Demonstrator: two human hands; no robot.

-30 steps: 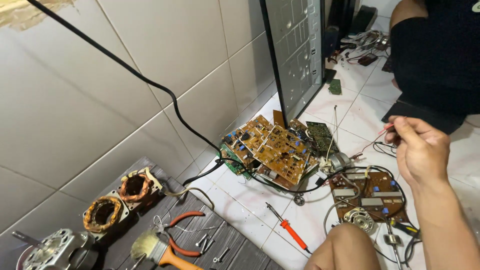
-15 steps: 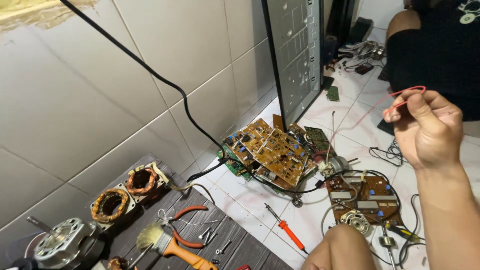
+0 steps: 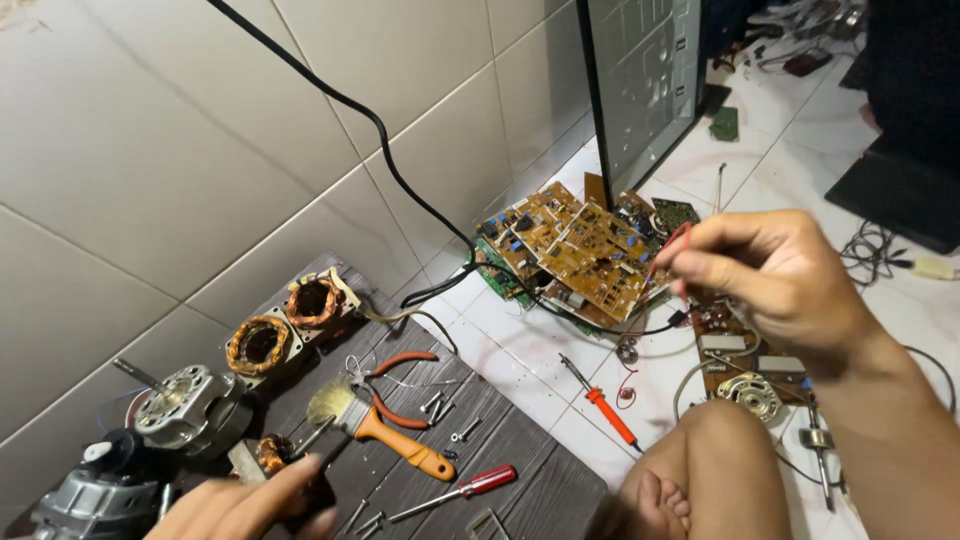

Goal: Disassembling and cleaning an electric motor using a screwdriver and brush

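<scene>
The right hand (image 3: 785, 285) pinches a thin red wire (image 3: 668, 250) over the brown circuit boards (image 3: 590, 260) — left hand (image 3: 245, 505), fingers closed on a small dark part, beside the paintbrush (image 3: 375, 430) and pliers (image 3: 395, 385).

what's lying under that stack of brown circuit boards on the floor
Under the brown boards a green board pokes out at the left edge, and a black cable runs along the front edge. Both lie on the white tile floor. Anything beneath the stack's middle is covered.
</scene>
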